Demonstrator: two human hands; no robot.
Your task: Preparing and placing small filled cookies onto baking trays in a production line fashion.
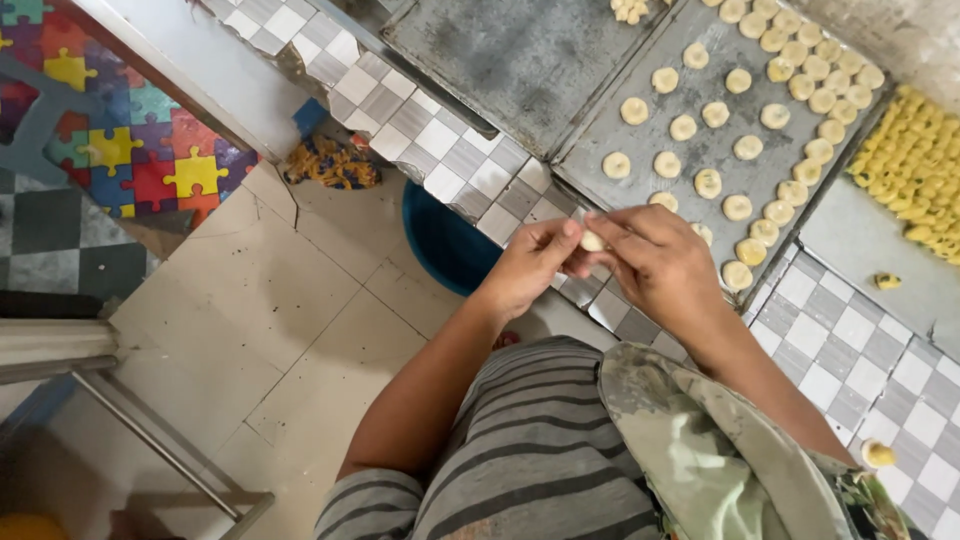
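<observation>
A small pale dough piece is pinched between the fingertips of both hands, just above the near edge of the checkered worktop. The left hand and right hand each have their grip closed on it, thumbs and forefingers meeting. Just beyond lies a grey baking tray with rows of round dough discs, and a blue tub stands on the floor below.

Two hands pinch one dough piece; three metal baking trays line the checkered counter, beside one blue basin.
</observation>
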